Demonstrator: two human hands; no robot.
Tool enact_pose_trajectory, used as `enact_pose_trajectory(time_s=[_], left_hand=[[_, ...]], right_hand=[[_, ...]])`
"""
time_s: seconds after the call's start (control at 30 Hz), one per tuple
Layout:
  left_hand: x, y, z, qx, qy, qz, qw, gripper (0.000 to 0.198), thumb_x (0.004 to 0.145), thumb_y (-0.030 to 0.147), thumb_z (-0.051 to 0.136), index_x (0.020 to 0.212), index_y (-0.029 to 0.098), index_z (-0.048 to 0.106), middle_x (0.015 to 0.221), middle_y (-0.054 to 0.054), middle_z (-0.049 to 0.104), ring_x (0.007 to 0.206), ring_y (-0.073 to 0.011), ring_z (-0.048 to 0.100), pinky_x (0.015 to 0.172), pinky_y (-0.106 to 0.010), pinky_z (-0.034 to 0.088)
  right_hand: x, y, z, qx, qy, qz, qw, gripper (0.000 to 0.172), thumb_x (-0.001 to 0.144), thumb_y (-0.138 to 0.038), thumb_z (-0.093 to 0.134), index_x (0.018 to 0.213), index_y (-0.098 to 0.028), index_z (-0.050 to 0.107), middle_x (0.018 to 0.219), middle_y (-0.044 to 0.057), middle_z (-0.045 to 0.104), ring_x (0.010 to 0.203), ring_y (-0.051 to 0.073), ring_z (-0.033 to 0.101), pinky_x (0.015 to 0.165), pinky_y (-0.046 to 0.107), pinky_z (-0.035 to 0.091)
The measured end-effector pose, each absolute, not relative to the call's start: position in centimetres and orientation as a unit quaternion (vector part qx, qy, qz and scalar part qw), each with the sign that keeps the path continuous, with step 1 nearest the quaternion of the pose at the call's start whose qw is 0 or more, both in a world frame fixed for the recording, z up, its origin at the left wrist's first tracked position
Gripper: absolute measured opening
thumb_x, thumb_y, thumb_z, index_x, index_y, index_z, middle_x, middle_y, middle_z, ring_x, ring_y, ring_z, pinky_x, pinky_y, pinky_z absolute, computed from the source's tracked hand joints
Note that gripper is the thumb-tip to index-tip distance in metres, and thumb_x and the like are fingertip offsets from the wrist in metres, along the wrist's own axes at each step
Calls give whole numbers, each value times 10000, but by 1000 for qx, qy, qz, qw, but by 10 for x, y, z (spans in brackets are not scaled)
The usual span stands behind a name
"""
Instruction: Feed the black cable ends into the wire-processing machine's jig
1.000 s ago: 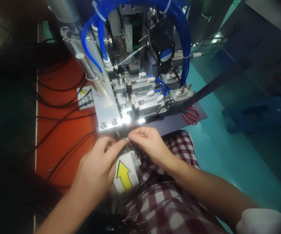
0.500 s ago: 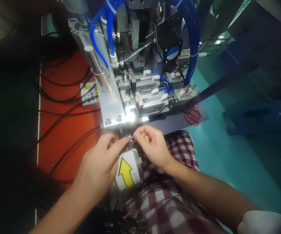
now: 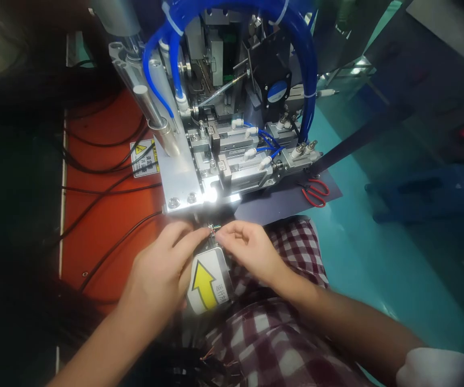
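Note:
Thin coloured wires [image 3: 212, 230] show as a small tangle at the front of the machine. My left hand [image 3: 161, 263] pinches them from the left, thumb and index finger pressed together at the tips. From the other side my right hand [image 3: 252, 248] is closed in a pinch on the same wires, its fingertips almost touching the left thumb. The exact wire ends are too small to make out. Just below the fingertips is a white plate with a yellow arrow [image 3: 205, 285], partly covered by my left hand.
A metal machine [image 3: 232, 150] with blue air hoses [image 3: 310, 70] stands ahead. Red-handled pliers [image 3: 316, 192] lie on a grey sheet [image 3: 284, 207] at right. Black cables [image 3: 111, 188] cross the orange surface [image 3: 95, 226]. A dark wire bundle [image 3: 175, 360] lies by my checked-cloth lap [image 3: 276, 344].
My right hand has come slightly lower and left, its fingertips still by the wires. The left hand keeps its pinch. The whole view has shifted a little.

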State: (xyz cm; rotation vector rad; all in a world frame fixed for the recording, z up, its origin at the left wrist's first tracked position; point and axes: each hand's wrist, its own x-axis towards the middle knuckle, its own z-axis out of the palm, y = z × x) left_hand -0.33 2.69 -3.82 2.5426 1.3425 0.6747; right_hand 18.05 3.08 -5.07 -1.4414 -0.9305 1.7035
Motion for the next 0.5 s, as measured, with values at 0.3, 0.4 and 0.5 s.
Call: enact_pose_trajectory(time_s=[0.3,0.4,0.5], left_hand=[[-2,27,-39,855,450,241,97,259,952,134,464,1101,131,676,957,-51,620,721,-128,628,547,-209,456],[-2,27,-39,854,450,242,97,271,955,135,456,1105,132,681,963,-54,623,734,-131,634,557,-210,465],[-3,27,-40,854,450,240,97,285,956,132,446,1102,126,690,954,-58,618,758,-141,640,585,-216,484]], right_hand=[[181,30,-47,-547,-713,247,364,153,831,-133,570,693,-179,619,622,-19,577,567,106,486,592,251,373],[182,34,-45,-533,-728,233,361,157,834,-125,551,693,-173,604,625,-17,571,564,104,490,574,243,365],[183,36,-43,-540,-712,268,361,154,831,-143,538,693,-174,599,642,-12,568,581,107,486,573,244,359]])
